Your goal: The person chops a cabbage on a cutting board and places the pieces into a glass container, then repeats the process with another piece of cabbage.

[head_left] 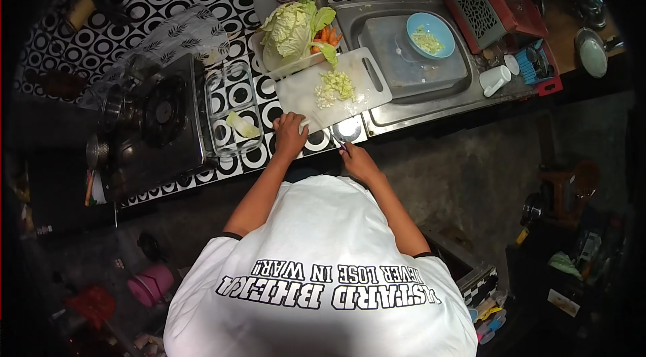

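Note:
My left hand [291,135] rests at the near left corner of the white cutting board [369,90], fingers curled on a small pale piece of cabbage [305,126]. In my right hand [361,160] is a knife [338,141], its dark handle gripped at the counter edge and its blade pointing toward the board. Chopped pale green cabbage [340,85] lies in a loose heap in the middle of the board. Left of my left hand, a cabbage leaf piece [243,125] sits in a clear glass dish [214,138].
Behind the board, a container [274,69] holds a cabbage head [288,30] and carrots [328,37]. A blue bowl [441,29] with chopped cabbage stands on an upturned plastic box [404,74] in the sink. A gas stove [161,115] is at left, a white mug [495,80] at right.

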Action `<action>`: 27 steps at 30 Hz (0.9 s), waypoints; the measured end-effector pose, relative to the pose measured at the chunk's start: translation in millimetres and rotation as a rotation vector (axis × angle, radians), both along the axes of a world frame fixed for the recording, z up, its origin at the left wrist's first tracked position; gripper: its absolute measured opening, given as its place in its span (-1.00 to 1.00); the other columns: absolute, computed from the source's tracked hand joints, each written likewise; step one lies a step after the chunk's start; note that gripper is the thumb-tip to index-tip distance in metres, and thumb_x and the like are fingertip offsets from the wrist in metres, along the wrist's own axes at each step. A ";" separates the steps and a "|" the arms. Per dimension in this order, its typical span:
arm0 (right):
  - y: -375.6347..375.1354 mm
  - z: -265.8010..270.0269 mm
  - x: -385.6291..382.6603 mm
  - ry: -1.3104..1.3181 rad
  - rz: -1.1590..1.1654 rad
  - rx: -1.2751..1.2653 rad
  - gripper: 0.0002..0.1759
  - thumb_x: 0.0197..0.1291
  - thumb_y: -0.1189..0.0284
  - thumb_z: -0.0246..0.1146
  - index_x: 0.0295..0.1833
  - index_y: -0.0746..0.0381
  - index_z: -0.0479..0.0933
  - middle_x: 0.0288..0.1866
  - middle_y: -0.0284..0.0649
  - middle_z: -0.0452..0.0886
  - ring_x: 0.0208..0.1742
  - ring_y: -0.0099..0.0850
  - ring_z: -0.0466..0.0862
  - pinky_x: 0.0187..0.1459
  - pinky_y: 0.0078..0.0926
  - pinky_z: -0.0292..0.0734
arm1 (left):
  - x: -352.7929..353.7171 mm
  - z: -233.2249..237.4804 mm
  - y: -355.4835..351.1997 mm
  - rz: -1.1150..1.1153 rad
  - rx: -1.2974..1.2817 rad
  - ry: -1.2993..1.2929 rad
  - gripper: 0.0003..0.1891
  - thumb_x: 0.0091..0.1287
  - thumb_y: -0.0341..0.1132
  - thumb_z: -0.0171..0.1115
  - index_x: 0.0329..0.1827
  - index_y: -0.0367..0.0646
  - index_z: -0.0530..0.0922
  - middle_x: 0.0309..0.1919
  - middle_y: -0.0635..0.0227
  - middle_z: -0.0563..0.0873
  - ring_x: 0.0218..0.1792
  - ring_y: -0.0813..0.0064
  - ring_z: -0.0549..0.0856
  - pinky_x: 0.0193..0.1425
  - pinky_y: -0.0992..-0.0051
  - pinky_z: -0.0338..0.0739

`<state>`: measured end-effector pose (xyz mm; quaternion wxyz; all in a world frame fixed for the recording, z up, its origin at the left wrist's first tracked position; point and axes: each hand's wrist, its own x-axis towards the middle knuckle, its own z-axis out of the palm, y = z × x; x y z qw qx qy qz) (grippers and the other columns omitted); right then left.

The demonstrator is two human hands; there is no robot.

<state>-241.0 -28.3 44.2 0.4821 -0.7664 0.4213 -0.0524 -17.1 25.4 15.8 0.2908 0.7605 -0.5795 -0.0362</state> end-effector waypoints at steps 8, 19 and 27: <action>3.8 6.4 5.1 -0.039 -0.042 0.016 -0.67 0.43 0.33 0.00 -0.07 0.41 0.47 -0.19 0.25 0.62 -0.09 0.19 0.59 -0.06 0.06 0.44 | 5.4 -6.5 -5.3 -0.038 0.003 -0.059 -0.79 0.13 -0.38 0.37 -0.16 -0.13 0.68 -0.22 0.33 0.61 -0.06 0.28 0.53 0.19 0.19 0.26; -10.4 52.9 29.1 0.059 0.084 -0.126 -0.53 0.27 0.53 0.05 0.29 0.47 0.36 -0.17 0.26 0.62 -0.10 0.15 0.62 -0.06 0.00 0.50 | 13.2 -4.6 -20.4 -0.008 -0.050 -0.105 -0.84 0.13 -0.36 0.40 -0.22 -0.11 0.71 -0.27 0.40 0.65 -0.10 0.32 0.56 0.13 0.23 0.26; -25.5 60.7 46.2 0.067 0.131 -0.214 -0.81 0.18 0.58 0.08 -0.09 0.42 0.43 -0.30 0.19 0.62 -0.17 0.15 0.62 -0.12 0.04 0.49 | 5.8 -3.8 -22.9 0.055 -0.106 -0.103 -0.89 0.13 -0.40 0.41 -0.28 -0.13 0.71 -0.33 0.41 0.66 -0.16 0.33 0.58 0.10 0.26 0.26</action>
